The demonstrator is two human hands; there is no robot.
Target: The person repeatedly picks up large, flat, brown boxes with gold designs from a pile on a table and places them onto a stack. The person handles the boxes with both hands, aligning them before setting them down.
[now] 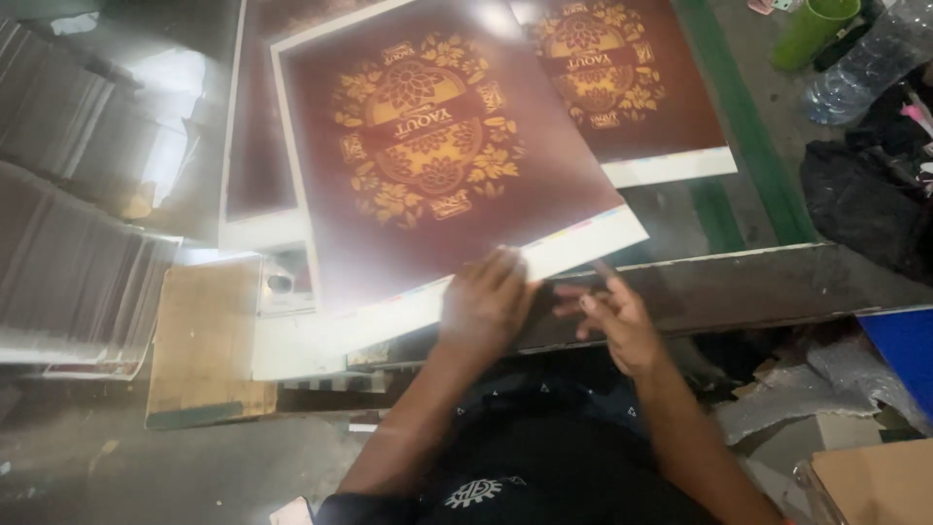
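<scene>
Left hand [486, 301] pressed flat, fingers spread, on top printed sheet [437, 156] at its white edge; right hand [612, 321] loose, half-open, empty beside it. Risk: glossy sheet slips, creases or smudges.

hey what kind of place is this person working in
Probably a print shop or packaging workshop. The left hand presses on a large printed sheet with a colour strip along its white margin, another like it lies beyond, and stacks of paper stand at the left.

maroon-and-gold printed sheet [437, 156] tilted, another [622, 78] behind
</scene>
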